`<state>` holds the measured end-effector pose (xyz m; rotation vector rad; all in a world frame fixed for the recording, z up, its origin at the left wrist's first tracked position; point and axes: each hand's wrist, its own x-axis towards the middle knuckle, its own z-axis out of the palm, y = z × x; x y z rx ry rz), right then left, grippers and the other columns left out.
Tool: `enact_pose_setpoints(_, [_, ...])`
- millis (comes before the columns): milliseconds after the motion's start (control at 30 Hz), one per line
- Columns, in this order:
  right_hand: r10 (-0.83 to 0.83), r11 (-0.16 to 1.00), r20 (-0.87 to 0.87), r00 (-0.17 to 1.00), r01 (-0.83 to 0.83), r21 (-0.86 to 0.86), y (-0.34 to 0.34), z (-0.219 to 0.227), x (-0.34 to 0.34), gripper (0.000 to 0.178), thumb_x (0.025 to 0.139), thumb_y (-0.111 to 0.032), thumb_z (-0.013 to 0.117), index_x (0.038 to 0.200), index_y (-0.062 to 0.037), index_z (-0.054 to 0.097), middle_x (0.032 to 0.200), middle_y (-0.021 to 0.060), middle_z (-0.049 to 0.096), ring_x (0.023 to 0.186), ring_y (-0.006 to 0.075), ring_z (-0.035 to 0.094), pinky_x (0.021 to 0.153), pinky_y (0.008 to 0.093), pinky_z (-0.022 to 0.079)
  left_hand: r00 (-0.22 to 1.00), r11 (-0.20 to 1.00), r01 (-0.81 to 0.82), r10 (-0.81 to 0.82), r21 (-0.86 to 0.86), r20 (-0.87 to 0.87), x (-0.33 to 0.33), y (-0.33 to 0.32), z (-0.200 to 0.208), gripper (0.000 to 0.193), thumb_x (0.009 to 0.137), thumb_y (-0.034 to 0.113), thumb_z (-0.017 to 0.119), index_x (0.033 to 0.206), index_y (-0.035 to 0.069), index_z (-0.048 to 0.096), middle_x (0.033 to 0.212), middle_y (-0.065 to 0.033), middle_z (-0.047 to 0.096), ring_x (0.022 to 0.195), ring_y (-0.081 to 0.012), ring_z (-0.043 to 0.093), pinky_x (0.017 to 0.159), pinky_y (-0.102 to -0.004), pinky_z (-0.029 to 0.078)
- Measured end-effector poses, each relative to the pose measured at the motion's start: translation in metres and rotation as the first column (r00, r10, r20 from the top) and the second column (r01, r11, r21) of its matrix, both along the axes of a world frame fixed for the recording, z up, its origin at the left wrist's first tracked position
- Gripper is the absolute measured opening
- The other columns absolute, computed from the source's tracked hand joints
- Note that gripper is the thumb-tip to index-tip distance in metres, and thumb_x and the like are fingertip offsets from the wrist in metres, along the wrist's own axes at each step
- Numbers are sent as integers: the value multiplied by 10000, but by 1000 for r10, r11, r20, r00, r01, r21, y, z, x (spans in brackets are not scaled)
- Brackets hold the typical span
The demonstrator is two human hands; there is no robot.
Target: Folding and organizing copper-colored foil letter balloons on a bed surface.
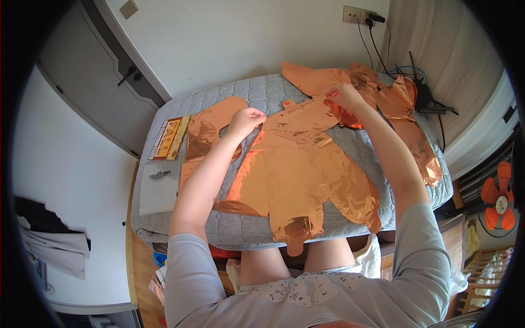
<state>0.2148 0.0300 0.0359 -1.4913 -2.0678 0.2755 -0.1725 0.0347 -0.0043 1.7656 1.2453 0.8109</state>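
a large flat copper-coloured foil balloon (pixel 298 175) is spread on a grey quilted mattress (pixel 257 93), and it reaches from the far middle of the mattress down to the near edge, where a small tail of foil hangs over. the left hand (pixel 246 119) is placed at the upper left edge of this balloon, with the fingers curled in and closed; whether foil is pinched between them cannot be told. the right hand (pixel 343 95) is placed at the upper right part of the balloon, and its fingers are closed on a fold of the foil there.

a second foil piece (pixel 210 128) is laid just beside the left hand, on the left part of the mattress. more foil balloons (pixel 404 115) are piled at the far right corner and along the right edge. a package with orange print (pixel 169 138) and a clear plastic bag (pixel 159 186) are seen near the left edge of the mattress. a wall socket with black cables (pixel 358 15) is seen on the white wall behind, and an orange fan (pixel 497 202) stands at the right, well apart from the hands.
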Motion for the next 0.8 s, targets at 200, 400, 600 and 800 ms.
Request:
enact_pose_setpoints(200, [24, 1000, -45, 999, -25, -9, -1, 4, -5, 229, 877, -185, 752, 1059, -46, 763, 964, 129, 765, 913, 264, 727, 831, 364, 554, 999, 997, -43, 42, 71, 18, -6, -6, 6, 224, 894, 197, 780, 1020, 13, 781, 924, -81, 781, 842, -123, 720, 761, -271, 560])
enact_pose_setpoints(400, [-77, 997, -7, 997, 77, -25, -22, 13, -7, 249, 930, -204, 715, 1111, -37, 753, 1024, 125, 766, 965, 244, 718, 875, 349, 545, 996, 994, -70, 74, 86, -50, -1, -19, 14, 227, 891, 197, 778, 1037, 23, 789, 891, -89, 786, 818, -136, 733, 763, -276, 563])
enact_pose_setpoints(600, [178, 982, -109, 978, -169, 82, -92, 31, -25, 246, 937, -151, 704, 1126, 5, 722, 1218, 117, 721, 1075, 275, 685, 923, 365, 535, 946, 894, 88, 63, 440, -319, -11, -53, 33, 288, 975, 222, 683, 1188, 37, 739, 980, -119, 784, 864, -215, 745, 790, -320, 561])
enact_pose_setpoints(800, [418, 905, 102, 902, -424, 35, -189, 23, -41, 181, 902, -127, 708, 1048, -25, 738, 1196, 126, 704, 1076, 315, 666, 932, 405, 531, 913, 916, 180, -20, 359, -408, -31, -159, 56, 393, 989, 275, 632, 1326, 72, 652, 1149, -157, 739, 1026, -330, 713, 889, -414, 550])
